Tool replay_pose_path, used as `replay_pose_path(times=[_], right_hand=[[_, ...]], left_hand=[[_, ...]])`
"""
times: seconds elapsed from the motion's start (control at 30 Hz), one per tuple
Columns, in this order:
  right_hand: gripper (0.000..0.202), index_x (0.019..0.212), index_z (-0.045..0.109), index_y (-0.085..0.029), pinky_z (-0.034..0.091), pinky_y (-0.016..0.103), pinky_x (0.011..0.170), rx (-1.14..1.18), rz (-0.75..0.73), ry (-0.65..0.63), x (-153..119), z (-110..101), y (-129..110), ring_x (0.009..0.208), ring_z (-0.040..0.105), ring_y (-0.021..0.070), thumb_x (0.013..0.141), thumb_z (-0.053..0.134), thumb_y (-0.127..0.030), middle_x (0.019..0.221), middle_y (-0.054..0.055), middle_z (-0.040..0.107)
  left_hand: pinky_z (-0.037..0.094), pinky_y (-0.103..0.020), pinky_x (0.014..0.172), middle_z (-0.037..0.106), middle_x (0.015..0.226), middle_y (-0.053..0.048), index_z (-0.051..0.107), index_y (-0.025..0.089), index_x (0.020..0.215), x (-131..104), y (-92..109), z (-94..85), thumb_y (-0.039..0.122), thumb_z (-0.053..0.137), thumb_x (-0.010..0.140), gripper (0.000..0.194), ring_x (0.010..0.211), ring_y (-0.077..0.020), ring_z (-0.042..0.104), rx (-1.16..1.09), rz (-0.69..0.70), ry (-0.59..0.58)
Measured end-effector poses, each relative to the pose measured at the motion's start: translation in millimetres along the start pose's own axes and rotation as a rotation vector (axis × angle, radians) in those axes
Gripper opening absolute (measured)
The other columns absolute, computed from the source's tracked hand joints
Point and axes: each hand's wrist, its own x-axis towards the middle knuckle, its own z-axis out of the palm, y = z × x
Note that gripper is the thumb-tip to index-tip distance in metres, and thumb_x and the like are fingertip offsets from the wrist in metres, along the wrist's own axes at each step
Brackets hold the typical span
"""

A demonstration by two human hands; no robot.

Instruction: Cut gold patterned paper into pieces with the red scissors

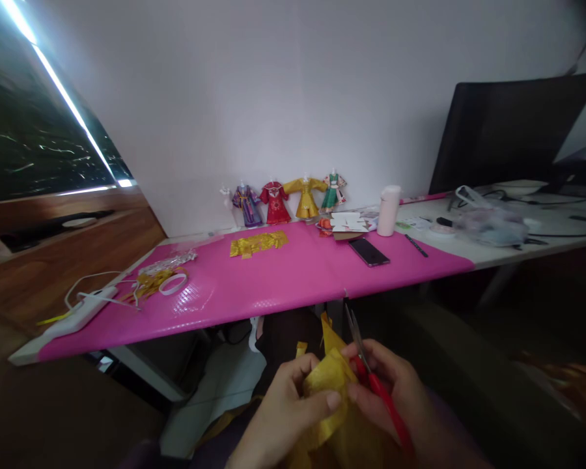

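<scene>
Yellow-gold fabric [329, 374] is bunched between my two hands, over my lap and in front of the table's near edge. My left hand [293, 407] pinches it from the left, thumb on top. On the other side, my right hand [395, 391] holds red-handled scissors [383, 397] against its palm, blades pointing up and away, while its fingertips touch the fabric's right edge. Part of the fabric hangs down below both hands.
Small doll garments [276, 200] stand along the wall behind the pink-covered table [293, 273]. Gold fabric strips [258, 243], a phone [368, 251], a pink bottle [389, 210], white tape [172, 283] and a power strip [85, 309] lie about. A monitor [512, 137] stands right.
</scene>
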Motion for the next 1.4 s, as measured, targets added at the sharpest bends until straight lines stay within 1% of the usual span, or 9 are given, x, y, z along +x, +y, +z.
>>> replay_pose_path(times=[0.2, 0.33, 0.47, 0.7, 0.8, 0.93, 1.17, 1.3, 1.4], right_hand=[[0.031, 0.088, 0.061, -0.022, 0.052, 0.028, 0.062, 0.018, -0.018, -0.019, -3, -4, -5, 0.067, 0.063, 0.0175, 0.065, 0.081, -0.029, 0.073, -0.002, 0.062], [0.033, 0.104, 0.058, -0.024, 0.051, 0.028, 0.066, 0.066, -0.058, -0.083, -6, -22, -8, 0.072, 0.063, 0.0164, 0.081, 0.072, -0.043, 0.083, -0.001, 0.065], [0.033, 0.109, 0.057, -0.025, 0.047, 0.028, 0.071, -0.021, -0.058, -0.165, -2, -42, -8, 0.077, 0.062, 0.0159, 0.086, 0.066, -0.048, 0.089, 0.001, 0.069], [0.048, 0.101, 0.062, -0.02, 0.042, 0.023, 0.06, 0.005, 0.069, -0.397, -2, -38, -11, 0.062, 0.055, 0.0115, 0.078, 0.067, -0.063, 0.074, 0.0, 0.068], [0.051, 0.097, 0.066, -0.02, 0.04, 0.021, 0.059, -0.007, 0.146, -0.522, -5, -35, -20, 0.06, 0.052, 0.009, 0.075, 0.068, -0.066, 0.071, -0.003, 0.065], [0.064, 0.103, 0.071, -0.02, 0.036, 0.022, 0.055, -0.189, 0.076, -0.605, -5, -42, -25, 0.057, 0.051, 0.0101, 0.072, 0.061, -0.075, 0.066, -0.003, 0.062], [0.051, 0.097, 0.07, -0.023, 0.041, 0.026, 0.058, -0.333, 0.092, -0.577, -4, -54, -1, 0.067, 0.058, 0.019, 0.075, 0.064, -0.068, 0.072, 0.0, 0.064], [0.04, 0.102, 0.069, -0.023, 0.038, 0.024, 0.057, -0.39, 0.139, -0.585, -6, -53, -16, 0.064, 0.053, 0.0161, 0.081, 0.066, -0.056, 0.069, -0.002, 0.057], [0.034, 0.099, 0.07, -0.021, 0.036, 0.024, 0.054, -0.448, 0.109, -0.585, -6, -50, -30, 0.059, 0.049, 0.0139, 0.082, 0.067, -0.051, 0.065, -0.003, 0.055]], left_hand=[[0.037, -0.024, 0.061, 0.053, 0.073, 0.001, 0.066, 0.013, 0.08, 1, 4, 9.3, 0.032, 0.076, 0.071, 0.023, 0.065, -0.0123, 0.047, 0.067, 0.067, 0.047], [0.043, -0.025, 0.064, 0.061, 0.074, -0.001, 0.069, 0.016, 0.082, -1, 11, 6.5, 0.028, 0.077, 0.068, 0.02, 0.067, -0.015, 0.056, -0.051, 0.012, 0.101], [0.047, -0.026, 0.068, 0.068, 0.075, -0.004, 0.073, 0.015, 0.084, -1, 18, 3.6, 0.029, 0.078, 0.064, 0.025, 0.069, -0.0173, 0.062, -0.151, 0.035, 0.115], [0.046, -0.021, 0.058, 0.068, 0.07, -0.001, 0.073, 0.016, 0.085, 1, 20, -2.4, 0.03, 0.082, 0.062, 0.028, 0.06, -0.0131, 0.06, -0.21, 0.1, 0.232], [0.048, -0.021, 0.057, 0.07, 0.074, -0.003, 0.073, 0.016, 0.085, 1, 23, -1.7, 0.033, 0.081, 0.063, 0.029, 0.065, -0.0159, 0.064, -0.22, 0.125, 0.275], [0.049, -0.022, 0.053, 0.067, 0.064, -0.001, 0.071, 0.015, 0.081, 4, 28, 2.2, 0.032, 0.08, 0.061, 0.027, 0.06, -0.017, 0.064, -0.249, 0.146, 0.355], [0.05, -0.021, 0.053, 0.07, 0.071, -0.001, 0.068, 0.014, 0.087, 10, 30, 8.5, 0.026, 0.077, 0.066, 0.025, 0.056, -0.013, 0.064, -0.302, 0.103, 0.365], [0.053, -0.022, 0.057, 0.072, 0.074, -0.003, 0.068, 0.013, 0.086, 12, 32, 9.1, 0.025, 0.077, 0.066, 0.025, 0.064, -0.016, 0.067, -0.273, 0.115, 0.325], [0.053, -0.022, 0.058, 0.072, 0.07, -0.003, 0.069, 0.012, 0.086, 11, 35, 9.0, 0.025, 0.077, 0.067, 0.024, 0.06, -0.0151, 0.067, -0.215, 0.11, 0.304]])
